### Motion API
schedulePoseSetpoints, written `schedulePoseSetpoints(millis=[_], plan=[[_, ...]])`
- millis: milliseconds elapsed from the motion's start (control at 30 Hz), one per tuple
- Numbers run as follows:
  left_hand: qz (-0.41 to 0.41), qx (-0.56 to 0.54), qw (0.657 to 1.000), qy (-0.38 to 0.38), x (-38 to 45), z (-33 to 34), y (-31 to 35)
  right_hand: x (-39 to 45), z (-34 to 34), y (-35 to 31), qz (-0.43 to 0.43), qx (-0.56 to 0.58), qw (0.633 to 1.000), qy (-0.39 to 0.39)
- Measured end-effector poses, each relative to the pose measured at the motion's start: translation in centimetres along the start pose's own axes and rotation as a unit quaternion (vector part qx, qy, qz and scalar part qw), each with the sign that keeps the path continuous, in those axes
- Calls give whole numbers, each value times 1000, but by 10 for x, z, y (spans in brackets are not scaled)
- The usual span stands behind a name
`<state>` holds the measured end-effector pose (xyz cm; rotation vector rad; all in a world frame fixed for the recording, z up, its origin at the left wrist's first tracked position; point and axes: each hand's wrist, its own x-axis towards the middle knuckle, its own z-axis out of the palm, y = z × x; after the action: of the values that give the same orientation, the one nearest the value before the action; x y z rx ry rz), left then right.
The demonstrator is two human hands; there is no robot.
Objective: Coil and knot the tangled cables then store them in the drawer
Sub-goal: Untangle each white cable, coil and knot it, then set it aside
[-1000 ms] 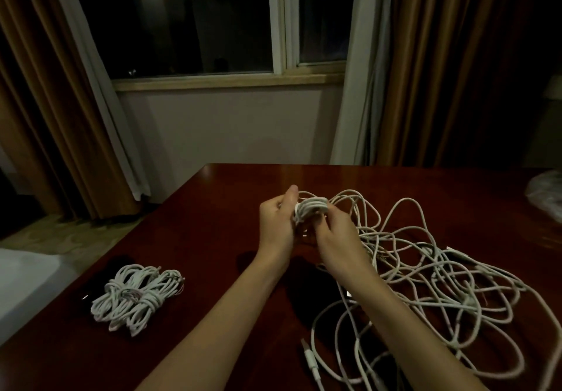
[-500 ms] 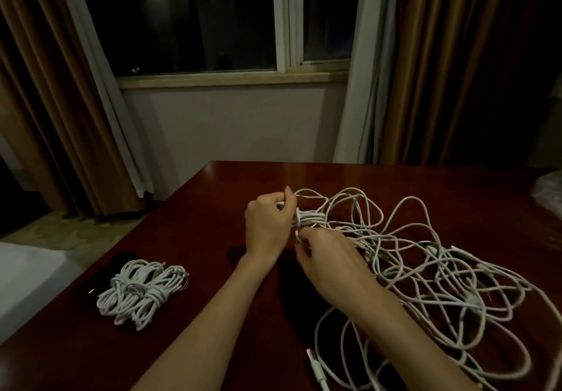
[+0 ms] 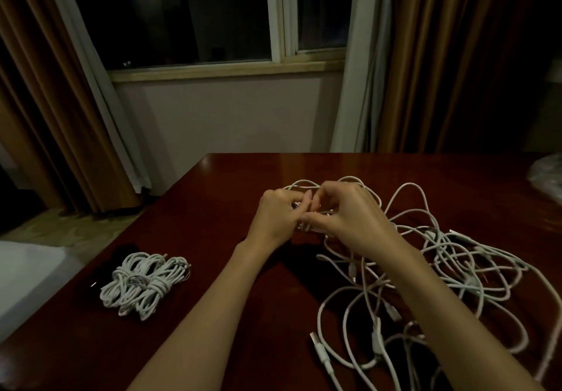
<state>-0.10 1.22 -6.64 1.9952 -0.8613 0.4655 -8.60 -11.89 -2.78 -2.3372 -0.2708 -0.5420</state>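
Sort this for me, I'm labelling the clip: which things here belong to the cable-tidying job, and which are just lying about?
Part of the job:
- small coil, gripped by left hand and right hand
- tangled white cables on the table
- finished knotted bundles

Just lying about:
- plastic bag at the table's far right edge
- dark flat object beside the bundles, too dim to identify

On the table, the coiled bundles lie left, the tangled cables right, the window behind.
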Motion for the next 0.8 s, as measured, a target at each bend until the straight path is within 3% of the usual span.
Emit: schedulePoseSetpoints(millis=[233,300,400,600,733,800], plan=[[-58,-141,988,-3,-1,2,11,18,-14,10,118,182,967,-133],[-83,-176,981,-1,0,4,12,15,-8,15,134,254,948,-138],[-114,-214,970,4,2,6,14,9,0,19,161,413,884,-149],[-195,-328,923,38,1,8,20,6,14,18,228,547,801,-83],[-224,-321,918,68,1,8,19,5,22,18,254,527,810,-33],[-243,-314,913,97,1,9,21,6,29,18,249,458,854,-4]])
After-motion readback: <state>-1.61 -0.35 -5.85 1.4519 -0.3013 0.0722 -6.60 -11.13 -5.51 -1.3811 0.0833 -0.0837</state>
